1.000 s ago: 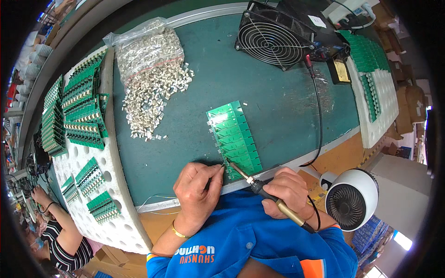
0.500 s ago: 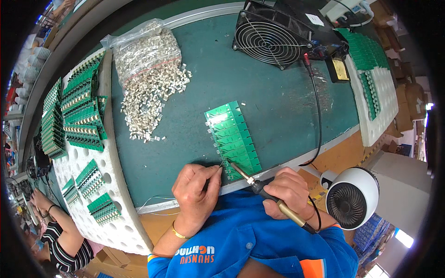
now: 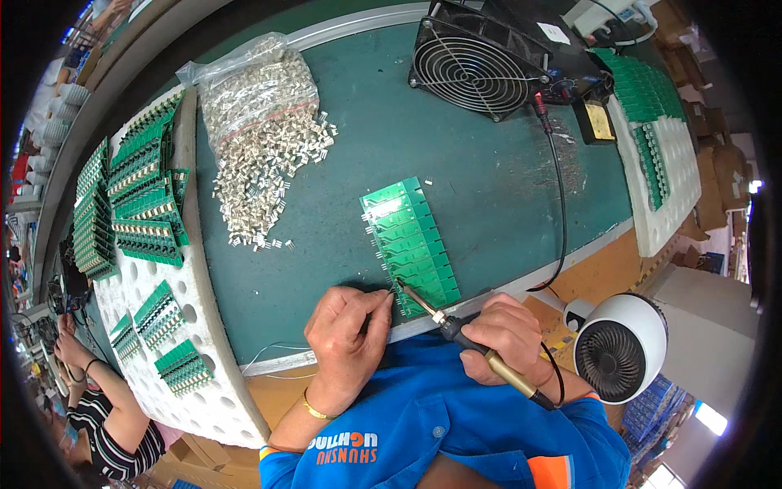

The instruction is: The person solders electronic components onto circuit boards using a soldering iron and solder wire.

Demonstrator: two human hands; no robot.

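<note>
A green circuit board panel (image 3: 415, 240) lies on the bench, with small pins sticking out along its left edge. My right hand (image 3: 507, 336) grips a soldering iron (image 3: 509, 376), whose tip rests at the board's lower left part, near the pins. My left hand (image 3: 346, 332) is closed in a pinch just left of that tip. A thin solder wire (image 3: 277, 348) runs to this hand from the bench edge; its end between the fingertips is barely visible.
An open bag (image 3: 257, 90) spills white connectors (image 3: 265, 179) at the back left. Foam trays (image 3: 232, 383) with finished boards (image 3: 147, 175) flank the bench. A black fan (image 3: 472, 69) stands behind, the iron's cord (image 3: 560, 204) runs down the right, and a white fan (image 3: 621, 349) sits nearer.
My left hand has shifted very slightly right, toward the iron tip. The soldering iron and board stay nearly still. At far left, another person's hands and arms have moved.
</note>
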